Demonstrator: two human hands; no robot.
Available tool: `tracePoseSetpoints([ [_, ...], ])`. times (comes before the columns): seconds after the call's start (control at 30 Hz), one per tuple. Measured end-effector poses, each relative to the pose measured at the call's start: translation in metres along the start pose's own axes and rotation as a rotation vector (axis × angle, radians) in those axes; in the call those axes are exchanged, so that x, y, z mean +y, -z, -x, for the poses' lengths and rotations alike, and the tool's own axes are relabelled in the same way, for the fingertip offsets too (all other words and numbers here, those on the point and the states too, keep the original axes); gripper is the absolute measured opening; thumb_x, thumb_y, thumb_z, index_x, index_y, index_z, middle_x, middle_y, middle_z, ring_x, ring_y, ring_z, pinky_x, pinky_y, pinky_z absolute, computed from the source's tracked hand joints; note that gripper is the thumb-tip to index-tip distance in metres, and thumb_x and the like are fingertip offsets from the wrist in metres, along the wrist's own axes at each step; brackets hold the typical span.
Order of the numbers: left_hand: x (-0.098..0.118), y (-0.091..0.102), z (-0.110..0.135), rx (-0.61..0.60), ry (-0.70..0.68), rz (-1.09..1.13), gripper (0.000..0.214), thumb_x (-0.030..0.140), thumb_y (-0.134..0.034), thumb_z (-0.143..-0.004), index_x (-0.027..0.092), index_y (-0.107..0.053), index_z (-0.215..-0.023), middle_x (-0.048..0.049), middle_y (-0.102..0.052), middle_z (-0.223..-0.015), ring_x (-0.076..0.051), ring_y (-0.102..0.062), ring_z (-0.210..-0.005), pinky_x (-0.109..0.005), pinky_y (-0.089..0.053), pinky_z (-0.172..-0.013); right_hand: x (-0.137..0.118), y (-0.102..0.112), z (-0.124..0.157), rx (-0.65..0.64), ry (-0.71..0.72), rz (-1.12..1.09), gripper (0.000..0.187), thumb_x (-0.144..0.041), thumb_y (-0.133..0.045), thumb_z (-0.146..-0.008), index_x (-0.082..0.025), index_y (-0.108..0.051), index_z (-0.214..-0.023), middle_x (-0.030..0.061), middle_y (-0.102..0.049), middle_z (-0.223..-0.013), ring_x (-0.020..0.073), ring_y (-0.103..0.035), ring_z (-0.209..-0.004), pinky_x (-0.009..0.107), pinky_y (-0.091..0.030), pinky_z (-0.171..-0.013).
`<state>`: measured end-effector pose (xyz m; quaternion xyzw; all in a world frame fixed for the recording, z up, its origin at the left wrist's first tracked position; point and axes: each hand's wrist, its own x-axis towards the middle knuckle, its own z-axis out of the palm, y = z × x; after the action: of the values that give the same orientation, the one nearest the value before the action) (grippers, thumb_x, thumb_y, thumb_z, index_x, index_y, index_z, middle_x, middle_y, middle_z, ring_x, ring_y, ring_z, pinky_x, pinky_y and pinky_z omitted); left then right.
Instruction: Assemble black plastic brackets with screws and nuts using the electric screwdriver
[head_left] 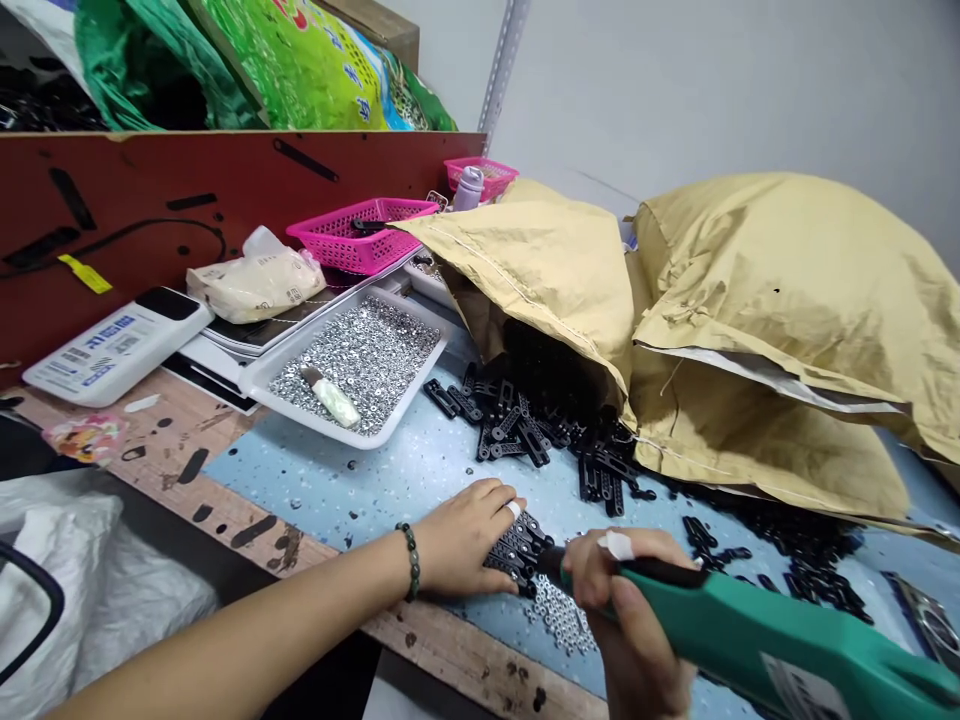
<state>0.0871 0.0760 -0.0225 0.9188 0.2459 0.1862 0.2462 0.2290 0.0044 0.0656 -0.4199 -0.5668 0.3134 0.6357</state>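
Observation:
My left hand [466,535] rests on the blue tabletop, fingers curled around a bunch of black plastic strips [517,550]. My right hand [630,610] grips a green-handled tool [757,640], its dark tip pointing at the strips. A small heap of silver nuts [559,615] lies just below the strips. More black strips [525,425] spill from an open tan sack [600,290] behind.
A white tray [281,385] of silver nuts, with a small scoop in it, stands left of centre. Pink baskets [360,235], a white bag [255,285] and a white device [112,345] sit at the back left. A second tan sack [795,300] fills the right.

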Motion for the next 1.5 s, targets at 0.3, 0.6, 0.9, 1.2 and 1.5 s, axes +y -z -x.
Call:
tracePoseSetpoints([
  [0.3, 0.000, -0.001, 0.001, 0.024, -0.011, 0.000, 0.085, 0.055, -0.073, -0.067, 0.007, -0.043, -0.131, -0.0173, -0.048, -0.128, -0.034, -0.039, -0.121, -0.043, -0.034, -0.105, 0.011, -0.001, 0.003, -0.071, -0.049, -0.130, 0.007, -0.027, -0.053, -0.088, -0.022, -0.052, -0.093, -0.0076, -0.047, -0.052, 0.0111, -0.045, -0.046, 0.029, -0.040, -0.055],
  [0.6, 0.001, -0.002, 0.001, 0.020, -0.008, -0.044, 0.084, 0.058, -0.071, -0.068, 0.009, -0.043, -0.131, -0.0176, -0.049, -0.128, -0.033, -0.041, -0.121, -0.044, -0.034, -0.104, 0.010, -0.005, -0.001, -0.126, -0.028, -0.095, 0.011, -0.027, -0.055, -0.088, -0.024, -0.053, -0.098, -0.0077, -0.048, -0.054, 0.0108, -0.044, -0.045, 0.028, -0.039, -0.052],
  [0.9, 0.008, -0.006, 0.001, -0.068, 0.104, -0.125, 0.093, 0.067, -0.059, -0.074, 0.011, -0.028, -0.142, -0.0182, -0.030, -0.149, -0.032, -0.019, -0.139, -0.052, -0.015, -0.112, -0.026, 0.005, 0.017, 0.012, 0.104, -0.084, 0.012, -0.026, -0.050, -0.088, -0.020, -0.055, -0.098, -0.0054, -0.050, -0.055, 0.0121, -0.048, -0.048, 0.032, -0.041, -0.056],
  [1.2, 0.015, 0.015, 0.010, -0.115, 0.070, -0.091, 0.110, 0.070, -0.067, -0.060, 0.014, -0.025, -0.145, -0.0197, -0.016, -0.153, -0.037, -0.006, -0.141, -0.060, -0.011, -0.110, -0.025, 0.004, 0.027, 0.022, 0.101, -0.054, 0.013, -0.030, -0.052, -0.088, -0.021, -0.055, -0.096, -0.0055, -0.050, -0.055, 0.0117, -0.047, -0.047, 0.032, -0.043, -0.057],
  [1.5, 0.023, 0.006, 0.040, 0.043, -0.021, -0.110, 0.022, 0.020, -0.070, -0.076, 0.019, -0.060, -0.095, -0.0098, -0.046, -0.136, -0.032, -0.034, -0.130, -0.055, -0.025, -0.110, -0.036, 0.003, 0.034, 0.086, 0.088, 0.018, 0.013, -0.035, -0.050, -0.089, -0.022, -0.053, -0.091, -0.0052, -0.045, -0.053, 0.0127, -0.046, -0.046, 0.031, -0.042, -0.052],
])
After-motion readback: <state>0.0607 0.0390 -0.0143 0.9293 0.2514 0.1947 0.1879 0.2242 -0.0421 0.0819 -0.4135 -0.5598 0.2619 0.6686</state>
